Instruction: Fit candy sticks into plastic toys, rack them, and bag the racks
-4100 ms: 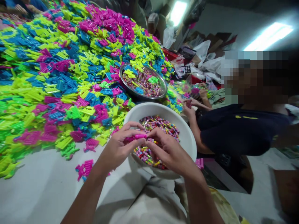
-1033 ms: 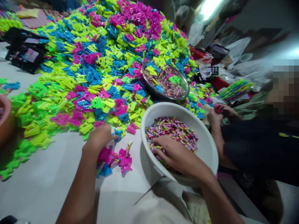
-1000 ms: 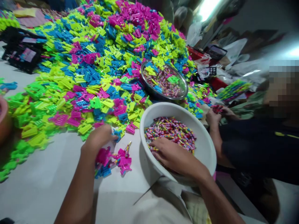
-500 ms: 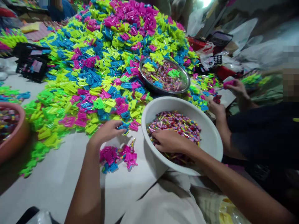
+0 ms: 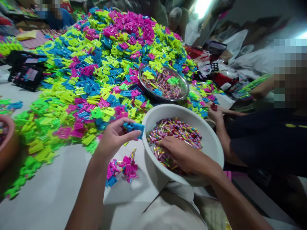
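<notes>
My left hand [image 5: 114, 135] grips a blue plastic toy piece [image 5: 135, 129] between thumb and fingers, just left of a white basin [image 5: 217, 148]. Small wrapped candies [image 5: 178, 127], shiny and many-coloured, half fill that basin. My right hand [image 5: 177, 151] reaches in among them with fingers bent together; its fingertips are partly hidden, so what they hold cannot be made out. Below my left hand, a small group of pink toy pieces [image 5: 130, 171] and blue ones lies on the white table [image 5: 81, 179], with wrapped candies stuck in or beside some of them.
A big heap of yellow, blue, pink and green toy pieces [image 5: 100, 67] covers the table ahead. A metal bowl [image 5: 187, 92] of candies sits against it. Left are a terracotta-coloured tub [image 5: 9, 140] and black packets [image 5: 26, 75]. A co-worker's hand [image 5: 216, 113] works at right.
My left hand has picked the blue toy piece up from the heap's edge and brought it toward the basin. My right hand stays among the candies. The view has shifted slightly.
</notes>
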{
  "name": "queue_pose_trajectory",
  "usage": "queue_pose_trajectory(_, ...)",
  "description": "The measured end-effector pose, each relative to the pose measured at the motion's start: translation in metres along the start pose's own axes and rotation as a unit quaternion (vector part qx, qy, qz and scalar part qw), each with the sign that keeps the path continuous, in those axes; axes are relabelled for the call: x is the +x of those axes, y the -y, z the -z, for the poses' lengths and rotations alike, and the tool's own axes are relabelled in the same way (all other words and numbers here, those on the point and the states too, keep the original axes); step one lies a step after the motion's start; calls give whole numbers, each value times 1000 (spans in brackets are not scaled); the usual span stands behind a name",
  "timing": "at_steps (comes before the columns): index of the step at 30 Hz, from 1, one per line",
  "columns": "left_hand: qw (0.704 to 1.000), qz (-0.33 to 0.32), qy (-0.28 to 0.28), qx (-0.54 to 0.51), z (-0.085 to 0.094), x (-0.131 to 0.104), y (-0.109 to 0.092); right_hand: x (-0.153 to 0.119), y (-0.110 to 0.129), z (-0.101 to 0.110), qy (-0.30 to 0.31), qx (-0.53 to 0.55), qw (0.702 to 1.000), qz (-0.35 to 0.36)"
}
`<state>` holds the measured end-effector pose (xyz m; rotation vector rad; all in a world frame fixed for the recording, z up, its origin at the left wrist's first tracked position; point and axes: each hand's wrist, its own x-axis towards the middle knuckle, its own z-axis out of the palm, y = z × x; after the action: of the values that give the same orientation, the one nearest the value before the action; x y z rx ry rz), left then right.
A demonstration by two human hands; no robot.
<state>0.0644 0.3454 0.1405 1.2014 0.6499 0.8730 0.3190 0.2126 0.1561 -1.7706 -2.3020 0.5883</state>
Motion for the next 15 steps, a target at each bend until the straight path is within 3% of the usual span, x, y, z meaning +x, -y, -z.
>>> queue_pose_trajectory(3,1000,1,19,-17,-8,-3,-3,-3,3,2,-4,-30,999,-21)
queue_pose_trajectory(5,999,1,36,-30,-13,-5,-4,-3,5,9,-49,-39,998,-24)
queue_pose_trajectory(7,999,1,39,-35,-17,-6,-2,-5,8,18,-99,17,994,-29)
queue_pose_trajectory(12,1000,5,25,16,-27,-10,-3,-13,38,26,-259,236,935,-48)
queue_pose_trajectory(15,998,-8,30,56,-35,-13,-7,-11,57,21,-321,211,923,-27)
